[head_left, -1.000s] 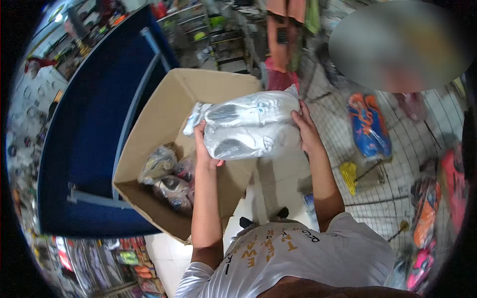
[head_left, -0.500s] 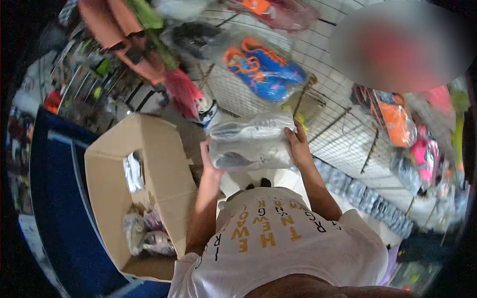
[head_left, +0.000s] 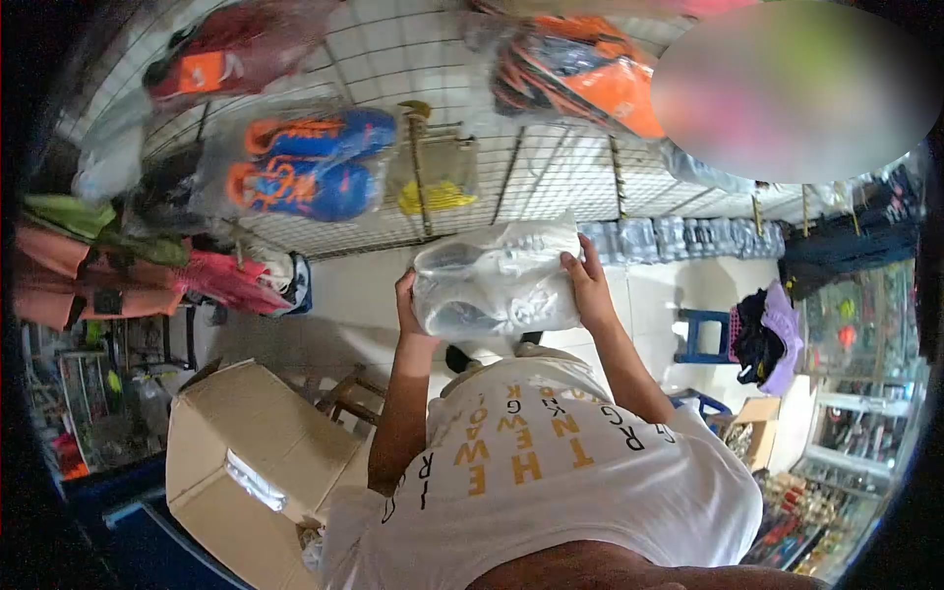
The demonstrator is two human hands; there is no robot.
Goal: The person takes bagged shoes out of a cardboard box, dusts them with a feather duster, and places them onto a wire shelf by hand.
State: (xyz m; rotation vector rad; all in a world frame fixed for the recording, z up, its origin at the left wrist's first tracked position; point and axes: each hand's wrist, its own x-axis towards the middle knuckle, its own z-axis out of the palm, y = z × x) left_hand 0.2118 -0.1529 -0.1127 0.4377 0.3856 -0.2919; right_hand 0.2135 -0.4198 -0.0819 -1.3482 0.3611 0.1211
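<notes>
A pair of white lace-up shoes (head_left: 503, 280) lies side by side inside a clear plastic bag, held level in front of my body. My left hand (head_left: 407, 303) is closed on the bag's left end. At the opposite end, my right hand (head_left: 587, 287) grips the edge with its thumb on top. Beyond the bag, blue shoes with orange trim (head_left: 315, 165) hang in plastic on a white wire grid (head_left: 379, 64).
An open cardboard box (head_left: 265, 418) stands at lower left, beside a small wooden stool (head_left: 354, 395). Packed bottles (head_left: 688, 239) line the grid's foot. At right is a blue stool (head_left: 700, 336) near purple and black cloth (head_left: 772, 339). Orange bagged goods (head_left: 590, 74) hang above.
My view has turned to the right, so the cardboard box and the blue shoes now sit farther left. Both hands keep hold of the bagged shoes, whose laces now show more clearly.
</notes>
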